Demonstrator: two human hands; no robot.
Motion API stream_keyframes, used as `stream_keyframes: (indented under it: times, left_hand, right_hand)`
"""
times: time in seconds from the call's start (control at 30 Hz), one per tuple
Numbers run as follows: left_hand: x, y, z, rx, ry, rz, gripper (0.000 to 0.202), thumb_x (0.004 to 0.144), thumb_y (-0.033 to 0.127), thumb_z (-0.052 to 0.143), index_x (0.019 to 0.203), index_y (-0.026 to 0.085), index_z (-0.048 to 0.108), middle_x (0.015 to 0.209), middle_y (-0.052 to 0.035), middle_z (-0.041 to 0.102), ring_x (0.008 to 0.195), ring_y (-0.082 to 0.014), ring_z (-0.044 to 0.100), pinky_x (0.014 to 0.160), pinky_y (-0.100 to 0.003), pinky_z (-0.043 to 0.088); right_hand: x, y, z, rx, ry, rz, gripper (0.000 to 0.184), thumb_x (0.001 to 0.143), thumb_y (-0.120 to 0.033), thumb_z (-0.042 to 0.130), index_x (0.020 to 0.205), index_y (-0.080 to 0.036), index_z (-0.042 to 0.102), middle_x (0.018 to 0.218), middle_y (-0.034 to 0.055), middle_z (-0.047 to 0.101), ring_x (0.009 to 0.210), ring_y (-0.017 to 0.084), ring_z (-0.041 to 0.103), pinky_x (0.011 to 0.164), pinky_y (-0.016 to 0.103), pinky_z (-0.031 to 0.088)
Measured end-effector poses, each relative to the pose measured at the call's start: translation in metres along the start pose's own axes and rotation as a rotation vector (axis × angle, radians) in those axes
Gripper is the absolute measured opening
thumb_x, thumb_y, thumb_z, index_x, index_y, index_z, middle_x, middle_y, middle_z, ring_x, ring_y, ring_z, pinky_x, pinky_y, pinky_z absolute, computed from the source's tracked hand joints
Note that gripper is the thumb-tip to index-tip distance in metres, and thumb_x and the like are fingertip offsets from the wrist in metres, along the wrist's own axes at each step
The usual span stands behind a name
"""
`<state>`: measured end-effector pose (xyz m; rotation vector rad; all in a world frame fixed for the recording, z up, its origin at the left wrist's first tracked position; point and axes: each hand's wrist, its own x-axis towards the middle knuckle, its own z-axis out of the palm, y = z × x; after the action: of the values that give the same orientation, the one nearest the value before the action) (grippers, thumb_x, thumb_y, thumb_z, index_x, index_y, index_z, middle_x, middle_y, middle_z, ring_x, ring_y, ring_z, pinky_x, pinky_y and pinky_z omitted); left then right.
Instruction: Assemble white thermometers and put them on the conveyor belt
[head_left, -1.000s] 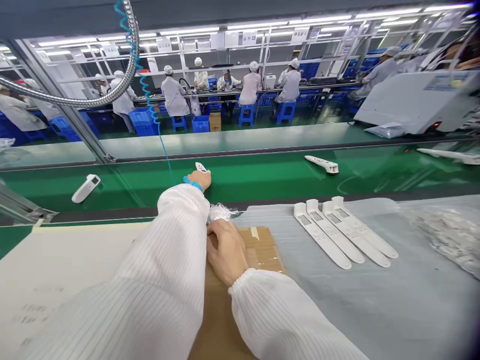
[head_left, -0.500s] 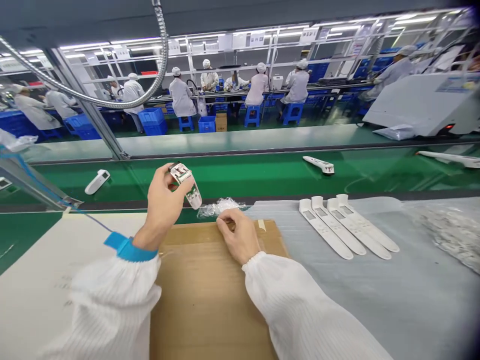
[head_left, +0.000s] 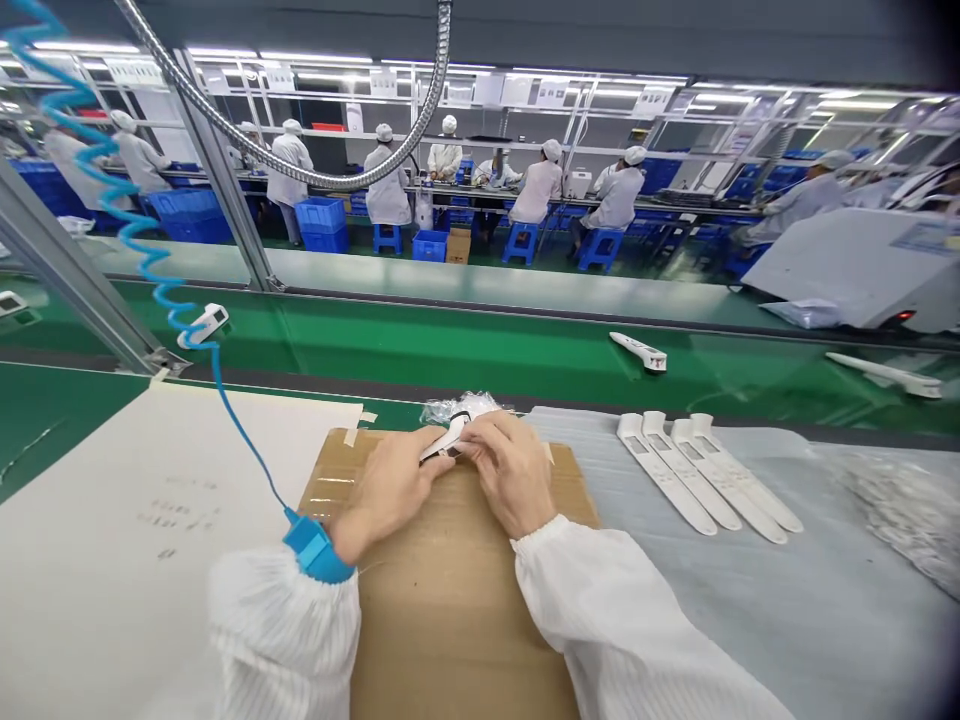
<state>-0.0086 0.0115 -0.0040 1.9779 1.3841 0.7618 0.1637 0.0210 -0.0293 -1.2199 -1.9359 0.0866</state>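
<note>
My left hand (head_left: pixel 394 487) and my right hand (head_left: pixel 510 470) meet above a brown cardboard sheet (head_left: pixel 450 610), both gripping a slim white plastic device (head_left: pixel 444 441). Their fingers hide most of it. Just beyond my fingers lies a crumpled bundle of transparent plastic wrap (head_left: pixel 457 407). A blue wrist strap (head_left: pixel 317 550) circles my left wrist, and its coiled blue cord (head_left: pixel 161 270) rises to the upper left. To the right, several long white plastic housings (head_left: pixel 705 472) lie side by side on a grey sheet (head_left: pixel 750 620).
A green conveyor belt (head_left: pixel 420 345) runs behind the bench, carrying white devices (head_left: pixel 637 351) (head_left: pixel 204 325). A white paper sheet (head_left: pixel 150 500) lies to the left. Beyond the belt, a grey machine (head_left: pixel 855 270) stands right, and co-workers sit at benches among blue crates.
My left hand has come down and right from above the cardboard's far edge, bringing the device. My right hand now grips it too. The view has shifted slightly.
</note>
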Motion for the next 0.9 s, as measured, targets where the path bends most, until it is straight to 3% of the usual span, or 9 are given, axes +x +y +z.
stream_keyframes:
  times: [0.1,0.23,0.3,0.4,0.5,0.6,0.73,0.83,0.9]
  left_hand:
    - [0.002,-0.003,-0.003,-0.132,-0.017,0.006,0.020,0.084,0.022,0.055,0.098,0.026,0.069,0.098,-0.0015,0.071,0.092,-0.0225,0.065,0.083,-0.032,0.048]
    - [0.011,-0.017,-0.010,-0.338,0.259,-0.228,0.013,0.078,0.023,0.058,0.087,0.018,0.065,0.082,-0.0040,0.068,0.074,-0.0191,0.064,0.069,-0.030,0.050]
    - [0.014,-0.022,-0.014,-0.426,0.317,-0.302,0.022,0.080,0.031,0.056,0.094,0.015,0.062,0.082,-0.0064,0.067,0.065,-0.0173,0.063,0.060,-0.028,0.049]
    - [0.014,-0.021,-0.019,-0.560,0.304,-0.345,0.039,0.078,0.043,0.061,0.103,0.013,0.062,0.077,-0.0070,0.066,0.061,-0.0161,0.061,0.051,-0.024,0.044]
    - [0.011,-0.014,-0.022,-0.650,0.281,-0.410,0.051,0.069,0.052,0.070,0.103,0.014,0.065,0.070,-0.0050,0.064,0.061,-0.0154,0.058,0.047,-0.021,0.038]
    - [0.007,-0.006,-0.024,-0.669,0.251,-0.454,0.058,0.066,0.055,0.072,0.111,0.018,0.065,0.081,-0.0063,0.067,0.065,-0.0160,0.059,0.046,-0.020,0.038]
    - [0.005,-0.002,-0.024,-0.672,0.271,-0.455,0.063,0.065,0.057,0.074,0.119,0.026,0.064,0.099,-0.0066,0.070,0.069,-0.0165,0.061,0.049,-0.022,0.045]
    - [0.006,-0.008,-0.020,-0.661,0.226,-0.419,0.060,0.066,0.062,0.073,0.114,0.026,0.066,0.084,-0.0052,0.069,0.062,-0.0157,0.058,0.045,-0.021,0.041]
    - [0.007,-0.014,-0.015,-0.638,0.172,-0.403,0.058,0.069,0.066,0.069,0.109,0.025,0.068,0.070,-0.0034,0.065,0.058,-0.0155,0.055,0.042,-0.020,0.035]
  right_hand:
    - [-0.004,-0.010,-0.003,-0.151,0.012,-0.043,0.018,0.095,-0.023,0.054,0.079,-0.025,0.063,0.091,0.0002,0.068,0.082,0.019,0.053,0.073,0.036,0.028]
    - [-0.003,-0.015,-0.003,-0.080,-0.036,-0.091,0.019,0.096,-0.021,0.050,0.079,-0.024,0.059,0.096,0.0002,0.068,0.086,0.019,0.054,0.079,0.037,0.028]
    - [0.007,-0.007,0.003,-0.081,-0.037,0.018,0.018,0.097,-0.023,0.046,0.084,-0.023,0.058,0.096,0.0024,0.067,0.088,0.019,0.054,0.081,0.036,0.029]
    - [0.031,0.015,0.014,-0.237,-0.119,0.236,0.014,0.095,-0.020,0.046,0.089,-0.021,0.058,0.093,0.0059,0.065,0.090,0.021,0.053,0.080,0.036,0.031]
    - [0.050,0.038,0.015,-0.365,-0.230,0.279,0.012,0.090,-0.017,0.051,0.090,-0.020,0.062,0.097,0.0068,0.063,0.094,0.022,0.053,0.078,0.035,0.031]
    - [0.056,0.059,-0.010,-0.419,-0.263,0.261,0.023,0.090,-0.012,0.049,0.097,-0.026,0.066,0.106,0.0034,0.061,0.098,0.019,0.054,0.079,0.034,0.032]
    - [0.046,0.096,-0.075,-0.516,-0.303,0.324,0.046,0.074,0.006,0.051,0.094,-0.030,0.071,0.114,0.0030,0.061,0.104,0.021,0.050,0.081,0.037,0.032]
    - [0.030,0.124,-0.117,-0.579,-0.279,0.411,0.028,0.067,0.002,0.064,0.077,-0.023,0.072,0.112,0.0088,0.061,0.105,0.027,0.046,0.085,0.043,0.032]
    - [0.022,0.135,-0.133,-0.574,-0.247,0.464,0.017,0.065,-0.004,0.070,0.068,-0.020,0.069,0.106,0.0106,0.063,0.103,0.027,0.046,0.086,0.044,0.034]
